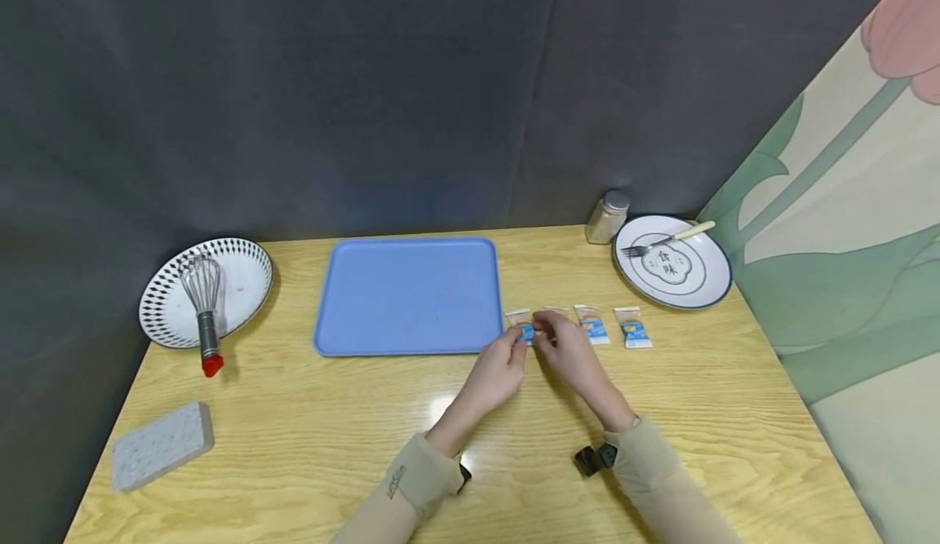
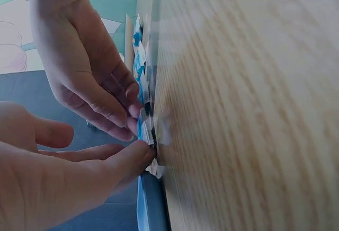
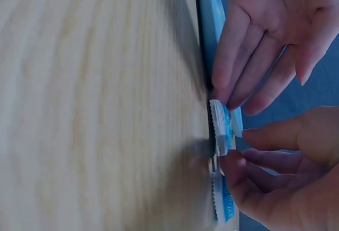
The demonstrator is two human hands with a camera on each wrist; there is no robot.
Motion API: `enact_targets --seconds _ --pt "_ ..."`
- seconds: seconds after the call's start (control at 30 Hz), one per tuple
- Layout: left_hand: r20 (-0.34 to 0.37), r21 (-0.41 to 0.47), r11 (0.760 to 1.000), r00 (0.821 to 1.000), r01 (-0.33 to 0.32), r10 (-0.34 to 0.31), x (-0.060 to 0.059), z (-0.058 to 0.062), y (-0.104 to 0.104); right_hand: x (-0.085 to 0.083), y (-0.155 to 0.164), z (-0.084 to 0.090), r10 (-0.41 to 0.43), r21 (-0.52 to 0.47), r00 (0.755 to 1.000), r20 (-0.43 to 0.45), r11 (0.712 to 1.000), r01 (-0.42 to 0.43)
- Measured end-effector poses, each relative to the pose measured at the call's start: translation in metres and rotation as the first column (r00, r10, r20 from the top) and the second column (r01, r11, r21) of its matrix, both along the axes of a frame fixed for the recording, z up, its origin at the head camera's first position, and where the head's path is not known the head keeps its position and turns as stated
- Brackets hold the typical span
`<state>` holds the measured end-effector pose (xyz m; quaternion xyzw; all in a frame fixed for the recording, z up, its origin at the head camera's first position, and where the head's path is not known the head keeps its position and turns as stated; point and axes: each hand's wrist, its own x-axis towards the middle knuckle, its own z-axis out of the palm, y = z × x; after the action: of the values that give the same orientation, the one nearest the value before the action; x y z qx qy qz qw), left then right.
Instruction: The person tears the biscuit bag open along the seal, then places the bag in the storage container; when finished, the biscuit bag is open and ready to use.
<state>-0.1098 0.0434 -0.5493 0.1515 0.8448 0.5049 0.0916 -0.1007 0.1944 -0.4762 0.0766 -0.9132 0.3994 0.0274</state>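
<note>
Small clear-and-blue wrapped packets lie in a row on the table. The leftmost packet (image 1: 526, 333) is against the right edge of a blue tray (image 1: 411, 295). My left hand (image 1: 501, 367) touches that packet's left end, its fingers nearly straight in the right wrist view. Across from it, my right hand (image 1: 576, 358) has loosely bent fingers at the packet's other end. It partly covers a second packet (image 1: 556, 310). Two more packets, a third (image 1: 593, 329) and a rightmost one (image 1: 635, 332), lie to the right of that hand.
At left, a whisk (image 1: 208, 324) lies across a patterned plate (image 1: 246, 287), with a grey sponge-like block (image 1: 161, 446) nearer me. A shaker jar (image 1: 607, 219) stands at the back right beside a white plate (image 1: 698, 283) bearing a fork (image 1: 679, 236). A dark wall panel borders the table's back.
</note>
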Motion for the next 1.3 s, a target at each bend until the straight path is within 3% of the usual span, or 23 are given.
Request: enact_targets --seconds 0.1,0.27,0.33,0.4,0.7,0.8,0.93,1.07,1.3 --pt "-0.012 0.040 0.999 1.000 -0.005 0.006 0.006 0.013 -0.003 0.002 -0.001 -0.003 -0.024 -0.028 1.000 -0.010 0.999 0.024" --pt "-0.068 0.151 0.988 0.997 -0.035 0.046 0.019 0.050 -0.012 0.005 -0.003 -0.002 -0.086 -0.130 0.996 -0.040 0.988 0.080" --pt "-0.047 0.209 0.977 0.997 -0.052 0.063 0.022 0.065 -0.015 0.005 -0.004 -0.001 -0.116 -0.182 0.992 -0.041 0.978 0.106" --pt "-0.021 0.252 0.964 0.996 -0.078 0.086 0.024 0.073 -0.019 0.005 -0.005 0.000 -0.137 -0.231 0.990 -0.032 0.965 0.126" --pt "-0.009 0.346 0.923 0.984 -0.165 0.179 0.011 0.073 -0.034 0.007 -0.010 0.002 -0.141 -0.456 0.986 0.091 0.874 0.168" --pt "-0.004 0.359 0.911 0.975 -0.205 0.221 0.003 0.077 -0.039 0.010 -0.014 0.005 -0.141 -0.481 0.986 0.090 0.861 0.167" --pt "0.000 0.331 0.915 0.969 -0.233 0.247 -0.006 0.080 -0.042 0.014 -0.020 0.008 -0.146 -0.496 0.984 0.100 0.850 0.176" --pt "0.007 0.326 0.921 0.975 -0.212 0.222 -0.012 0.083 -0.045 0.018 -0.023 0.008 -0.149 -0.516 0.983 0.108 0.837 0.184" --pt "0.033 0.328 0.938 0.994 -0.109 0.104 -0.020 0.088 -0.047 0.024 -0.026 0.006 -0.138 -0.548 0.983 0.122 0.816 0.183"
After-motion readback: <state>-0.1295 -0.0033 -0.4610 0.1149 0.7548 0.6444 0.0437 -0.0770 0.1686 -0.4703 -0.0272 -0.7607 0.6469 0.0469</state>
